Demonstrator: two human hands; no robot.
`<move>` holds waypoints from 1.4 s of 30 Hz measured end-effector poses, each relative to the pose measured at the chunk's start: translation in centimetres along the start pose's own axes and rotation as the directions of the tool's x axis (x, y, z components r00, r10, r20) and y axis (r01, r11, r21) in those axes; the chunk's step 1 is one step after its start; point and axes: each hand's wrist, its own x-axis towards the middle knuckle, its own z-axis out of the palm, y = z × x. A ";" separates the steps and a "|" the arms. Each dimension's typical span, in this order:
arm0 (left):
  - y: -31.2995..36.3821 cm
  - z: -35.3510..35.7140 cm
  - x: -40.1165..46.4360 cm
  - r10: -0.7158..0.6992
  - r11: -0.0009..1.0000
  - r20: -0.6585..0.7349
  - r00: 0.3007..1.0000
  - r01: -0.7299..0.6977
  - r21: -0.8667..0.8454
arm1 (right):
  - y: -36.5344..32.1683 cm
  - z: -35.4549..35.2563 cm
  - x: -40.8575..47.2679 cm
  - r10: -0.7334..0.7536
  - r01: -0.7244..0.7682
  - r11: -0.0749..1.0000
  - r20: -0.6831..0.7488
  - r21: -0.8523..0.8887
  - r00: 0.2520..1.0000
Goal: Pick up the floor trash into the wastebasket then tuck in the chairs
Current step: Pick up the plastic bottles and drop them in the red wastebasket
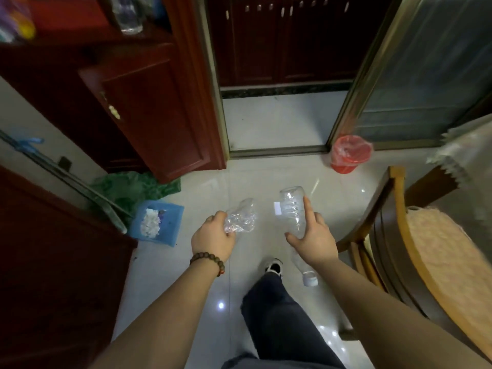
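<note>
Head view, looking down over both forearms onto a glossy pale tile floor (266, 177). Left hand (213, 239), bead bracelet (207, 261) at the wrist, is curled around a crushed clear plastic bottle (241, 215); fingers wrap its lower end and the crumpled body sticks out forward above the knuckles. Right hand (314, 239) grips a second clear bottle (292, 209), less crushed, open mouth pointing away; index finger lies straight along its right side, thumb presses from the left. A small white label patch shows on that bottle's left flank. Both bottles are held in the air, side by side and apart.

A third clear bottle with a white cap (306, 270) shows below the right wrist, partly hidden by it; whether it rests on the floor or hangs in the hand I cannot tell.

Red wastebasket (348, 157) with a translucent liner stands on the floor ahead and to the right, just beside the sliding door frame (346, 107), well apart from both hands. Wooden chair (394, 235) with a peach seat cushion at right, its back toward the camera. Left side: dark red cabinet (149, 115), a green plastic bag (133, 187) at its foot, a blue dustpan (159, 225) holding white scraps. One dark trouser leg and a shoe (274, 267) between the arms.
</note>
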 end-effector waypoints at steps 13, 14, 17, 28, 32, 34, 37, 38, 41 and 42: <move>16.3 5.3 31.8 0.201 0.976 0.193 0.960 -0.213 0.039 | 3.6 -7.1 27.9 0.239 -0.226 0.968 -0.132 0.108 0.962; 18.0 5.8 33.6 0.226 0.971 0.198 0.954 -0.236 0.030 | 4.2 -8.0 29.3 0.258 -0.242 0.963 -0.154 0.116 0.954; 22.9 7.7 38.0 0.313 0.943 0.243 0.918 -0.330 0.030 | 6.5 -10.7 32.7 0.342 -0.317 0.938 -0.208 0.143 0.917; 39.4 17.9 52.8 0.476 0.849 0.441 0.761 -0.529 -0.004 | 18.0 -16.9 45.0 0.617 -0.564 0.787 -0.302 0.249 0.727; 45.1 22.6 59.2 0.510 0.804 0.512 0.691 -0.594 0.002 | 22.4 -18.3 51.6 0.715 -0.661 0.699 -0.264 0.274 0.647; 47.6 24.8 62.1 0.502 0.792 0.560 0.659 -0.611 0.009 | 24.3 -18.8 54.8 0.749 -0.690 0.663 -0.244 0.290 0.616; 51.1 28.3 65.7 0.489 0.768 0.621 0.613 -0.639 0.026 | 27.4 -19.3 58.9 0.766 -0.700 0.642 -0.228 0.313 0.601; 52.1 29.5 66.6 0.484 0.758 0.637 0.600 -0.651 0.037 | 28.4 -19.4 60.1 0.775 -0.709 0.631 -0.211 0.317 0.595; 53.9 33.4 68.4 0.449 0.758 0.674 0.587 -0.650 0.061 | 32.0 -18.7 63.6 0.783 -0.713 0.616 -0.157 0.335 0.602; 54.4 35.1 68.9 0.437 0.765 0.676 0.593 -0.641 0.067 | 33.6 -18.2 65.1 0.771 -0.706 0.628 -0.142 0.327 0.620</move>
